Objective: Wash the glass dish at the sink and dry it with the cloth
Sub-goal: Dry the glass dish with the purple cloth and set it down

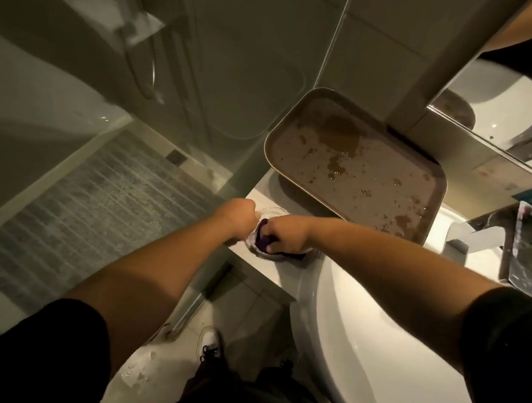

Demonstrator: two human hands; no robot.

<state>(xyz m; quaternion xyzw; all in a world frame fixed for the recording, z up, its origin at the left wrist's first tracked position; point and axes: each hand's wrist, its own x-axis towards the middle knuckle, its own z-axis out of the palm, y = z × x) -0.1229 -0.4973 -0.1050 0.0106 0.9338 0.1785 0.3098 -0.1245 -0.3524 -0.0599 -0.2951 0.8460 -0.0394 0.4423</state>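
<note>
Two grips on the glass dish: left hand around its rim, right hand clutching the cloth inside.

A clear glass dish meets a dark purple cloth beside a glossy white ceramic sink. The matt brown plastic tray is wet; the tap is polished metal.

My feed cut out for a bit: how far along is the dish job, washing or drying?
Washing looks done: the glass dish is out of the sink, over the counter edge. Drying is in hand: the left hand grips the dish while the right hand presses the purple cloth into it. Left: finishing the wipe and setting the dish down. I cannot tell how dry it is.
</note>
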